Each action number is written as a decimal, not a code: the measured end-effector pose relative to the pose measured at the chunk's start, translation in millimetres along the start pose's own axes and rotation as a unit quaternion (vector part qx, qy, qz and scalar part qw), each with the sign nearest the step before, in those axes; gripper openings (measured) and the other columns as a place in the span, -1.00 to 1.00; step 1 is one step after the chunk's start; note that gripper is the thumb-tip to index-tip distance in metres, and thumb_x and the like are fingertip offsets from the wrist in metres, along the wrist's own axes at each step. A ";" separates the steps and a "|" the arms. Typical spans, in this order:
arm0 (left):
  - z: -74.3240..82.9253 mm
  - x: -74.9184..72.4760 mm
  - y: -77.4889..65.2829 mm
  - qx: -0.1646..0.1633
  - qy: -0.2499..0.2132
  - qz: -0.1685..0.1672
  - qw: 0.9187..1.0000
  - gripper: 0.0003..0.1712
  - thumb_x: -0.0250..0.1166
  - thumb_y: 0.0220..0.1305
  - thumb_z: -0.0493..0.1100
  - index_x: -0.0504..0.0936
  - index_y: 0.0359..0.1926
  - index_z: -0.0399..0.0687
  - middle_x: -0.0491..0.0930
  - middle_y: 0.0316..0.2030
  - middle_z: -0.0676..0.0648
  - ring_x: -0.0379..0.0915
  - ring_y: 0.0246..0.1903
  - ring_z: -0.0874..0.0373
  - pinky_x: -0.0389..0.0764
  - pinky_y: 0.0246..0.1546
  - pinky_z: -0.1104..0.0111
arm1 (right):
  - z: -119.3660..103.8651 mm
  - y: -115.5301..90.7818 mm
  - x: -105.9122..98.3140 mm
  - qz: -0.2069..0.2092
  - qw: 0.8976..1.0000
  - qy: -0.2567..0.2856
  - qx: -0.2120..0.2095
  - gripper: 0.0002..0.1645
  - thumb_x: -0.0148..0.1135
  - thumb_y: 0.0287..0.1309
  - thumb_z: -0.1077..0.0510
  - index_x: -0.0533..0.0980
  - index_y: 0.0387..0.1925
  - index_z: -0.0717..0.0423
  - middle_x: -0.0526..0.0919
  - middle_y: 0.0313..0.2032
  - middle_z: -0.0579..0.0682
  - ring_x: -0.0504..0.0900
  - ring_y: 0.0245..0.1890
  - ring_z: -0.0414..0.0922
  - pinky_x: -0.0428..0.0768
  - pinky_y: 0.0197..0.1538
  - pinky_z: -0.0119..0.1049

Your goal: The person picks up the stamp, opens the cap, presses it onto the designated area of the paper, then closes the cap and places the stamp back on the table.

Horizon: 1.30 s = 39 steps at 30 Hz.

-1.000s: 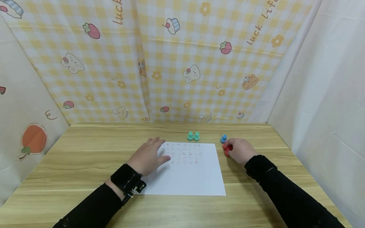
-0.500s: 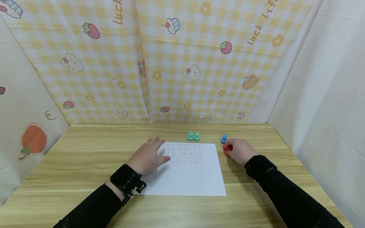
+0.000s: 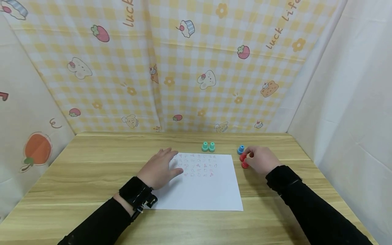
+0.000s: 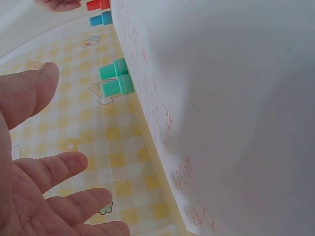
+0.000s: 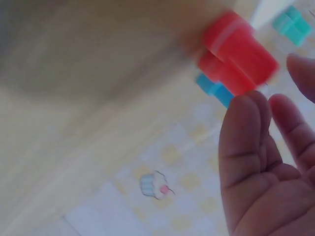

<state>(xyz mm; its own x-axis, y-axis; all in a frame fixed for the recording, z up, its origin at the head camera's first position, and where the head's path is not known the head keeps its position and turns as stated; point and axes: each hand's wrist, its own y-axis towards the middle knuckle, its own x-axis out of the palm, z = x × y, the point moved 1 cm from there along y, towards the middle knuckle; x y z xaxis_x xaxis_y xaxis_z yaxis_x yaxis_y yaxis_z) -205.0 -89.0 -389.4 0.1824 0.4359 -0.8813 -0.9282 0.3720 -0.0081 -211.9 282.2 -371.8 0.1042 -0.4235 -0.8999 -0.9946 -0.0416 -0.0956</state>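
Note:
Two red stamps (image 3: 244, 160) stand by the right edge of the white paper (image 3: 208, 194), one nearer me than the other. My right hand (image 3: 262, 160) is just to their right, thumb and fingertips parted beside them. In the right wrist view a red stamp (image 5: 241, 49) shows past the fingertips, with nothing gripped between them. My left hand (image 3: 157, 168) has its fingers spread and thumb out over the left part of the paper, holding nothing. Rows of small red printed shapes (image 3: 198, 165) cover the paper's upper half.
Behind the red pair stands a blue stamp (image 3: 241, 149). Two green stamps (image 3: 208, 147) stand side by side beyond the paper's far edge. A yellow checked cloth (image 3: 190, 68) hangs behind the wooden table (image 3: 101, 160), with a white cloth (image 3: 346, 102) at the right.
My right hand has loosened from the red stamps and drawn slightly back to the right, uncovering more of them. The left hand has stayed in place.

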 end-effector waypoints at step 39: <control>10.7 4.3 -0.3 0.001 -0.003 0.001 1.000 -0.18 0.37 0.42 0.18 0.40 0.52 -0.13 0.21 0.58 -0.35 -0.01 0.61 -0.40 0.01 0.61 -0.22 | -101.3 84.6 38.9 -0.024 0.990 -0.109 -0.084 -0.63 0.32 0.39 0.26 0.67 0.18 0.18 0.70 0.17 0.18 0.65 0.21 0.13 0.61 0.31 -0.03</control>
<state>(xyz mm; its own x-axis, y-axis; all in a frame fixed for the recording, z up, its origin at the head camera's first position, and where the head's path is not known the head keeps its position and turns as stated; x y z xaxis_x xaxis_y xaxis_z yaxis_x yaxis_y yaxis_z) -200.5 -78.5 -388.1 0.1821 0.4425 -0.8781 -0.9282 0.3720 -0.0051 -292.3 170.6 -371.8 0.1320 -0.2122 -0.9683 -0.9727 -0.2157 -0.0853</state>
